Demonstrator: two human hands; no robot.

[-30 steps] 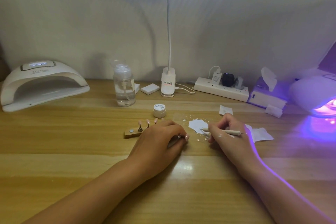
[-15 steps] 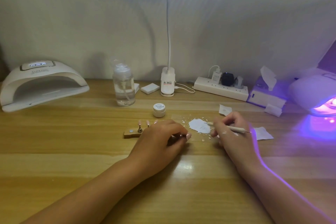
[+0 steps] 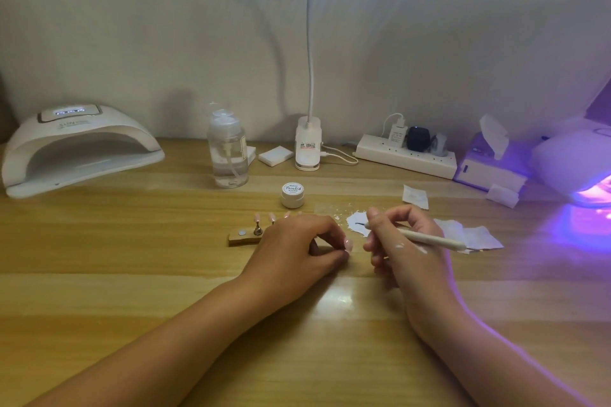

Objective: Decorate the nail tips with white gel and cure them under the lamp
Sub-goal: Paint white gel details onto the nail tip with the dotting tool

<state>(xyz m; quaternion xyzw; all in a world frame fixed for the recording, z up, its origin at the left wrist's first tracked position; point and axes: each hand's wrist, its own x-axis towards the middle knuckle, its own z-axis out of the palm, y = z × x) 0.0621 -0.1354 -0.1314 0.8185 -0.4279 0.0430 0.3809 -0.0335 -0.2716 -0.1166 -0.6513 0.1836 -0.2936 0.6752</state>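
Note:
My left hand (image 3: 297,246) rests on the desk and pinches a pale pink nail tip (image 3: 347,244) on a small stand between thumb and fingers. My right hand (image 3: 401,241) grips a thin cream-handled nail brush (image 3: 429,239), its fine tip over a white gel patch (image 3: 357,221) on the desk. Behind my left hand lies a wooden holder (image 3: 243,237) carrying several pink nail tips (image 3: 257,217) on stands. A closed white gel jar (image 3: 292,195) stands behind them. A white curing lamp (image 3: 76,149) sits far left; another lamp (image 3: 582,168) glows purple at far right.
A clear pump bottle (image 3: 228,155), a desk lamp base (image 3: 308,149), a power strip (image 3: 406,155) and a tissue box (image 3: 489,168) line the back of the desk. White wipes (image 3: 476,236) lie right of my right hand, and another wipe (image 3: 415,196) lies behind it.
My right hand has lifted the brush off the gel patch and drawn it back toward the nail tip in my left hand. My left hand has stayed almost still.

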